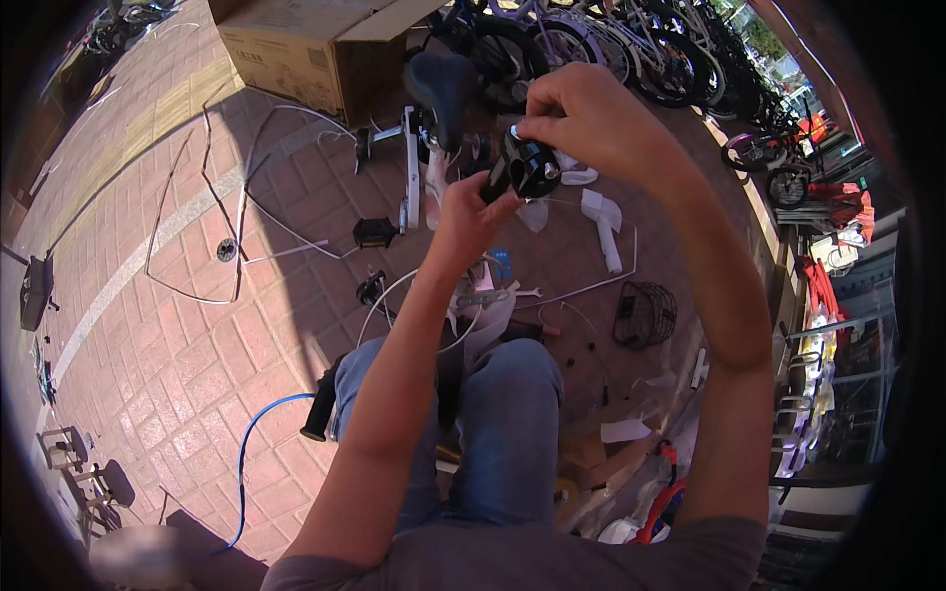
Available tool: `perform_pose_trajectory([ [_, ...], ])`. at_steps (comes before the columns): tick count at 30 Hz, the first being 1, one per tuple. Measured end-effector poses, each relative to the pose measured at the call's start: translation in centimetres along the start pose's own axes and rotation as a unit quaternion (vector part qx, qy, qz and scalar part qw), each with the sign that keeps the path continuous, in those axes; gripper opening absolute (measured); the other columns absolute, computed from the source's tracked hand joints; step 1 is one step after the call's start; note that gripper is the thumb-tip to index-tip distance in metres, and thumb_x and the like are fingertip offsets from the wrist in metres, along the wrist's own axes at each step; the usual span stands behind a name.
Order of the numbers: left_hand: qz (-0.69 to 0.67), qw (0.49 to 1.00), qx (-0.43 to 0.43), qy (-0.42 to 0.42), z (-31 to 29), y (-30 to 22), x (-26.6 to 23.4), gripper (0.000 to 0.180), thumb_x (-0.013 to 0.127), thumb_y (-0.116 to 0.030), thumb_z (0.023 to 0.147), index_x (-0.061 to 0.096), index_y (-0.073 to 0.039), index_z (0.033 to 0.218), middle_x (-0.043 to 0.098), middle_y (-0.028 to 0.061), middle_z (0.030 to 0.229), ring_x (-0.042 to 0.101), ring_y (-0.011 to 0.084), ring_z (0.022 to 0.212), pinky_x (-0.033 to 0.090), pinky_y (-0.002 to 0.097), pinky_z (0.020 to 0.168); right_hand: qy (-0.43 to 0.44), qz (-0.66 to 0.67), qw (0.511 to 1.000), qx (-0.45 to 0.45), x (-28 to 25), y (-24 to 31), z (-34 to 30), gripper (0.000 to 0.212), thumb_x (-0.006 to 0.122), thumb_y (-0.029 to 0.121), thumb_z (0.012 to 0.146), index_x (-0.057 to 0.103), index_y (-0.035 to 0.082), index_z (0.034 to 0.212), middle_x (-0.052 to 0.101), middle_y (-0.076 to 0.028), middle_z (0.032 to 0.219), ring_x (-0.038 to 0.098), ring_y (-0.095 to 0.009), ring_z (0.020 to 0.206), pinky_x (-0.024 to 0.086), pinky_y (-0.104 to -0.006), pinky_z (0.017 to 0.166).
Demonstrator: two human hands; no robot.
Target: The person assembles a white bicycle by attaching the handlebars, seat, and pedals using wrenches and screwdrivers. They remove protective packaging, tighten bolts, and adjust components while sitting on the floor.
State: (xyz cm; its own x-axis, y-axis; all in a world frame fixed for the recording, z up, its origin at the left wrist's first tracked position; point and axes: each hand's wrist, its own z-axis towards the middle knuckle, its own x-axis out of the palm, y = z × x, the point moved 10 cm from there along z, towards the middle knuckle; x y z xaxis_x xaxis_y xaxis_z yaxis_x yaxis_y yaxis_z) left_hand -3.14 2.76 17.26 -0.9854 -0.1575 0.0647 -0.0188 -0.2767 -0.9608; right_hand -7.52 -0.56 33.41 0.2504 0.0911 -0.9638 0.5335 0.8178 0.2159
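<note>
Fingers of left hand (473, 212) and right hand (581, 118) grip one black part (527, 169) — two pedals (374, 232) on paving.

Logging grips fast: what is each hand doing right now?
Left hand: closed on the black part.
Right hand: fingers pinching the same part's top.

Outdoor bike shop forecourt: parked bicycles (631, 49), brick paving (177, 335), cardboard box (305, 49).

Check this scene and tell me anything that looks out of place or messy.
White wrapping scraps, loose cables, a wire basket and a pedal lie scattered over the brick paving. Both hands hold a small black part.
</note>
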Motion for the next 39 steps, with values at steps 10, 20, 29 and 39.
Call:
perform_pose_trajectory([
  [10,-0.006,1.0,-0.009,0.002,0.1,0.7,0.4,0.026,0.069,-0.021,0.082,0.06,0.001,0.09,0.05,-0.0037,0.063,0.041,0.0034,0.058,0.033,0.0213,0.05,0.032,0.047,0.998,-0.026,-0.1,1.3,-0.3,0.006,0.062,0.005,0.075,0.062,-0.002,0.074,0.057,-0.007,0.064,0.054,-0.013,0.058,0.042,-0.0257,0.057],
  [20,-0.065,0.998,-0.015,0.002,-0.1,0.9,0.1,0.022,0.068,-0.02,0.084,0.061,0.0,0.09,0.053,-0.0026,0.066,0.043,0.0033,0.06,0.034,0.0218,0.05,0.041,0.138,0.99,-0.013,1.1,2.2,-3.1,0.067,0.07,0.009,0.072,0.044,0.011,0.134,0.052,-0.004,0.121,0.053,-0.014,0.099,0.047,-0.0282,0.08],
  [29,-0.094,0.974,-0.132,0.16,-0.7,3.4,0.8,0.073,0.009,-0.057,0.096,0.058,-0.002,0.096,0.059,0.0072,0.079,0.057,0.0158,0.079,0.045,0.0312,0.077,-0.001,0.309,0.95,0.028,4.1,-0.2,-2.6,0.085,0.078,0.014,0.063,0.037,0.011,0.137,0.058,-0.012,0.107,0.058,-0.018,0.094,0.046,-0.029,0.082],
  [39,-0.086,0.952,-0.238,0.17,-1.7,5.1,-2.1,0.068,0.023,-0.054,0.096,0.058,0.002,0.114,0.065,0.0147,0.102,0.062,0.0222,0.097,0.045,0.0341,0.093,-0.037,0.372,0.927,0.039,4.0,0.1,-2.7,0.087,0.08,0.008,0.061,0.036,0.012,0.136,0.057,-0.011,0.104,0.058,-0.017,0.093,0.048,-0.0295,0.081],
])
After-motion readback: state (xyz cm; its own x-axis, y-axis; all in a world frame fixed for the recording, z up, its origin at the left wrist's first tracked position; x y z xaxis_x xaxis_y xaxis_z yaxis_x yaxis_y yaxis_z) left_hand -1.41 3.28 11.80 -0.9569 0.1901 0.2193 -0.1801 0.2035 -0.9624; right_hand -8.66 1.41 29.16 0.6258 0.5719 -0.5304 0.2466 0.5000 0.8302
